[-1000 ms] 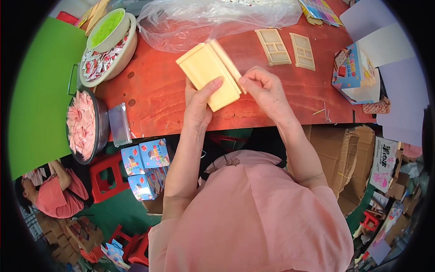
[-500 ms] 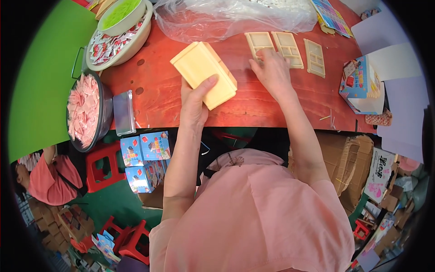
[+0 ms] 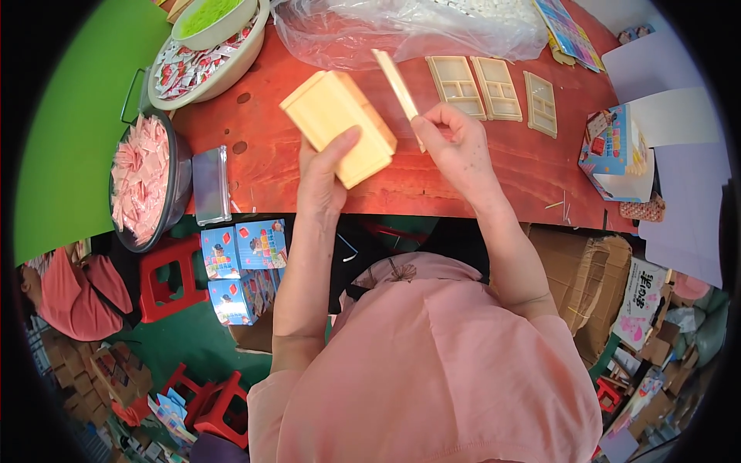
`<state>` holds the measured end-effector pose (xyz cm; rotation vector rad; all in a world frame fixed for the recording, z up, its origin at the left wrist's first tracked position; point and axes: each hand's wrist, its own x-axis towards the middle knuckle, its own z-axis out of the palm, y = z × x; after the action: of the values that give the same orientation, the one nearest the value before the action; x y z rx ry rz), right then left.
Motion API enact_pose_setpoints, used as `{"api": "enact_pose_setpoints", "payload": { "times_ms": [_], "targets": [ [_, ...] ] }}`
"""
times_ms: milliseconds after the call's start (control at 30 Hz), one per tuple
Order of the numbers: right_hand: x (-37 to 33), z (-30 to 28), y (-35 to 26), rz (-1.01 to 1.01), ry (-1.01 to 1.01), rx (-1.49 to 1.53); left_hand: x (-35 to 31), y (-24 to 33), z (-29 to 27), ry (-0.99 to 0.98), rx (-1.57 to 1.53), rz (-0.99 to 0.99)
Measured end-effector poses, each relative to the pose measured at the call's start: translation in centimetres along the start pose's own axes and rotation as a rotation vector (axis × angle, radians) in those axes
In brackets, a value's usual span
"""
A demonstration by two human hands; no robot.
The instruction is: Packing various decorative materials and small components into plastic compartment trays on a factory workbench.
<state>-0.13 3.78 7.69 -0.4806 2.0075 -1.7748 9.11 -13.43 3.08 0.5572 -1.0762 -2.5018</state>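
My left hand [image 3: 323, 179] grips a stack of cream-coloured plastic compartment trays [image 3: 333, 116], its thumb laid over the top face. Just right of the stack, my right hand [image 3: 461, 157] pinches a single thin cream tray [image 3: 396, 86] by its lower end. This tray is turned nearly edge-on and leans to the upper left. On the red table beyond my right hand lie three more cream trays: a left one [image 3: 454, 78], a middle one [image 3: 497, 79] and a right one [image 3: 540, 104] set a little apart. Their divided compartments face up.
A clear plastic bag [image 3: 340, 38] of white pieces lies at the back of the red table [image 3: 285, 166]. At left are bowls of sachets [image 3: 204, 65] and pink packets [image 3: 139, 181], and a clear case [image 3: 211, 185]. A blue printed box [image 3: 610, 143] stands right. Another person [image 3: 77, 297] sits at left.
My right hand has come back from the trays on the table toward the stack and now holds a single tray edge-on. My left hand keeps its stack, shifted slightly left.
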Motion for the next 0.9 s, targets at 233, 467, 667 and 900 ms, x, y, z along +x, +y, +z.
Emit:
{"api": "enact_pose_setpoints", "payload": {
  "times_ms": [233,467,667,900],
  "targets": [
    [5.4,2.0,4.0,-0.295,0.114,-0.924,-0.5,1.5,-1.9,0.046,-0.006,0.073],
    [3.7,2.0,0.8,-0.155,-0.161,-0.305,-0.9,1.3,-1.6,0.030,-0.013,0.066],
    [1.1,4.2,1.2,-0.026,-0.220,-0.010,-0.6,1.1,-1.6,0.000,-0.011,0.071],
    [2.4,7.0,1.0,-0.406,0.088,-0.473,-0.7,3.9,-4.6,0.116,0.013,0.165]
  ]
}}
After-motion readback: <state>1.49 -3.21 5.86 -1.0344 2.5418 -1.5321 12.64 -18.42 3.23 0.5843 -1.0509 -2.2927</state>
